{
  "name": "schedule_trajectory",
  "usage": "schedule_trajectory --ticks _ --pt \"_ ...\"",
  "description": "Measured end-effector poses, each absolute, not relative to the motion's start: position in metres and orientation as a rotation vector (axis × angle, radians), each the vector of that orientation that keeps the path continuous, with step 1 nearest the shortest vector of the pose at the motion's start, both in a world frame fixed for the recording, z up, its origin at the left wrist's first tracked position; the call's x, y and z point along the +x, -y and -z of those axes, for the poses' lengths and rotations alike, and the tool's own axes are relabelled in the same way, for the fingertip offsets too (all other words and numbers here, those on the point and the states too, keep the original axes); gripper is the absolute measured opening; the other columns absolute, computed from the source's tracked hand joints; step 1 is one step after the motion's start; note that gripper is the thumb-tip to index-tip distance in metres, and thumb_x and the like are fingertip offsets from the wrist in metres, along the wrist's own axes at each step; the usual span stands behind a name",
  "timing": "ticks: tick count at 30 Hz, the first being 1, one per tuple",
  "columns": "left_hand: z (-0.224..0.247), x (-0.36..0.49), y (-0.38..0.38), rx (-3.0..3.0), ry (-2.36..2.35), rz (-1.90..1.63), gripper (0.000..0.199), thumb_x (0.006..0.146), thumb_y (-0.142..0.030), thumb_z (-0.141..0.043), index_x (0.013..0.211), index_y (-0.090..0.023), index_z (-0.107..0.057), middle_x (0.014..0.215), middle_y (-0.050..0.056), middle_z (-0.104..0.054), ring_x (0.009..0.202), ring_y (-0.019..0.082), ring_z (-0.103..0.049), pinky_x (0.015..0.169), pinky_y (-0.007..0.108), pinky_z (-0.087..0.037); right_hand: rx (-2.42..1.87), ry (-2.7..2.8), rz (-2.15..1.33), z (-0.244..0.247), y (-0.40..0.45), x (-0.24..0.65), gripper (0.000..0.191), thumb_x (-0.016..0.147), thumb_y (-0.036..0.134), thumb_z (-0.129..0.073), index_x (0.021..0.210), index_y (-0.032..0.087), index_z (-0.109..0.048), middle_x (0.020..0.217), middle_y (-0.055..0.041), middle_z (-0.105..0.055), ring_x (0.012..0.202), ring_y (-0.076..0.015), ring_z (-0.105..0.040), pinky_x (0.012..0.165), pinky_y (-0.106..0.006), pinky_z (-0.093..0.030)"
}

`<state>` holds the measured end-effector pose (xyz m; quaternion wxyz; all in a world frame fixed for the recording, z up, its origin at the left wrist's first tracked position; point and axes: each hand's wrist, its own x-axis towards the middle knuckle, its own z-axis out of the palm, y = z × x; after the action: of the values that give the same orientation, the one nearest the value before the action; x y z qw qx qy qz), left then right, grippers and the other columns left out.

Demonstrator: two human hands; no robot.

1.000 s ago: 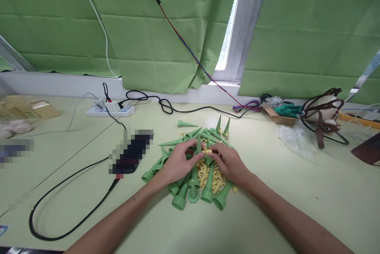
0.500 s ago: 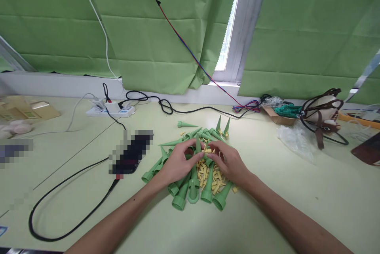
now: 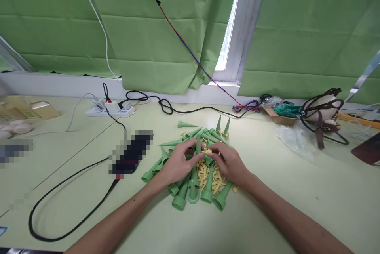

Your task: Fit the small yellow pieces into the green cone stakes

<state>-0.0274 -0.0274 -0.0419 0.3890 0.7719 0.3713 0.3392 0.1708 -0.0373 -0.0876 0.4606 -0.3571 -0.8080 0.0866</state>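
Observation:
My left hand (image 3: 181, 161) is closed around a green plastic spike (image 3: 198, 145), its tip pointing up. Close beside it, my right hand (image 3: 228, 159) pinches a small yellow valve piece (image 3: 208, 151) at the spike's lower end; whether the two parts are joined I cannot tell. Under and around both hands lies a heap of green spikes (image 3: 179, 198) with wide hollow ends. Small yellow pieces (image 3: 216, 182) are piled below my right hand. Just beyond, two green spikes (image 3: 227, 127) stand upright with yellow pieces at their bases.
A phone-like dark device (image 3: 133, 153), partly pixelated, lies left of the heap with a black cable. Behind are a power strip (image 3: 111, 110) and a long black cord (image 3: 192, 110). To the right are a clear plastic bag (image 3: 297, 141), a cardboard box (image 3: 274, 116) and a strapped bag (image 3: 322, 111).
My right hand has come slightly closer to my left, and its fingertips have closed in on the yellow valve piece. The left hand has hardly moved.

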Motion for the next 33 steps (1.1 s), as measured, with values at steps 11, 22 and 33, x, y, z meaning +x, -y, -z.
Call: schedule_trajectory --ticks 11,22,33 --pt "0.0444 -0.0265 0.0259 1.987 -0.943 -0.866 0.018 0.091 -0.035 -0.059 0.099 -0.02 -0.063 0.093 0.002 -0.064 0.075 0.016 -0.057 0.066 0.025 -0.046 -0.942 2.03 -0.209 0.091 0.0364 0.1717 0.019 0.101 0.028 -0.043 0.088 0.02 -0.055 0.075 -0.0018 -0.056 0.066 -0.015 -0.05 0.061 -0.026 -0.038" --pt "0.0412 -0.0262 0.0285 2.003 -0.945 -0.84 0.018 0.092 -0.035 -0.058 0.101 -0.02 -0.065 0.093 0.002 -0.065 0.074 0.016 -0.056 0.06 0.024 -0.042 -1.024 2.043 -0.201 0.089 0.0363 0.1703 0.032 0.103 0.032 -0.039 0.076 0.02 -0.052 0.067 0.0001 -0.054 0.06 -0.0136 -0.047 0.058 -0.026 -0.035" --pt "0.0403 -0.026 0.0286 1.966 -0.964 -0.918 0.018 0.092 -0.035 -0.056 0.096 -0.02 -0.062 0.094 0.004 -0.065 0.077 0.017 -0.057 0.064 0.026 -0.045 -0.924 2.002 -0.263 0.086 0.0391 0.17 0.011 0.099 0.022 -0.046 0.107 0.022 -0.053 0.092 -0.0059 -0.061 0.076 -0.0172 -0.058 0.063 -0.028 -0.045"
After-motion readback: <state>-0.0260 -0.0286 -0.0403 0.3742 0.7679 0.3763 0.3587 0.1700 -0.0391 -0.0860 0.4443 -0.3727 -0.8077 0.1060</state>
